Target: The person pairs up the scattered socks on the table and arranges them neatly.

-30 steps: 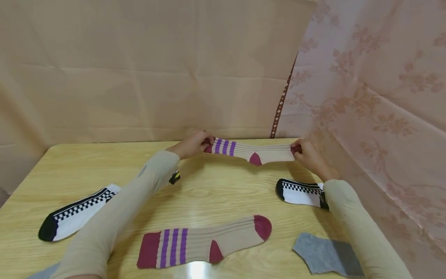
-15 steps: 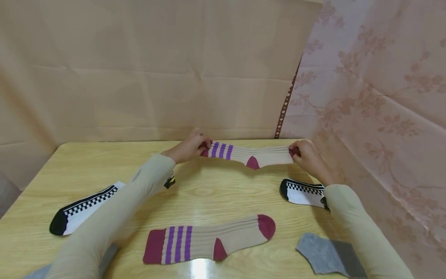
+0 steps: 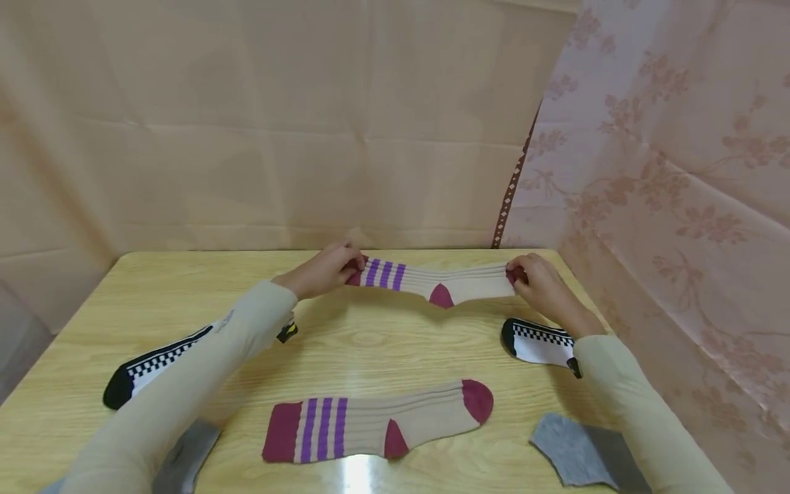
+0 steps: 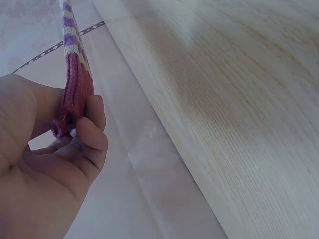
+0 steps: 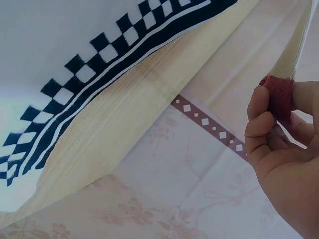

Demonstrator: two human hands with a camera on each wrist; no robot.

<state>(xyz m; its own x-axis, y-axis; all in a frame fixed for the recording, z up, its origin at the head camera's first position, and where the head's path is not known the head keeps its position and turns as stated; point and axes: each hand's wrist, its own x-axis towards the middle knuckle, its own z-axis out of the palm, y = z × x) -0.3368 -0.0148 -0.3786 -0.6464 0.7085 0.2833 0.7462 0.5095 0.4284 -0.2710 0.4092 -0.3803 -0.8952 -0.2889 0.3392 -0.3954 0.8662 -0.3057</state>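
Beige with purple stripes, a ribbed sock (image 3: 413, 280) spans from the left hand (image 3: 324, 269), pinching its maroon cuff (image 4: 77, 87), to the right hand (image 3: 546, 288), pinching its maroon toe (image 5: 279, 92), beyond the matching flat-laid sock (image 3: 370, 427).

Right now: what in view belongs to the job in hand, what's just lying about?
In the job:
Beige ribbed sock with purple stripes, held between left hand and right hand
Probably its matching sock, lying flat

Apparently just lying about:
Two black-and-white checkered socks
Grey ankle sock
Partly hidden grey fabric piece
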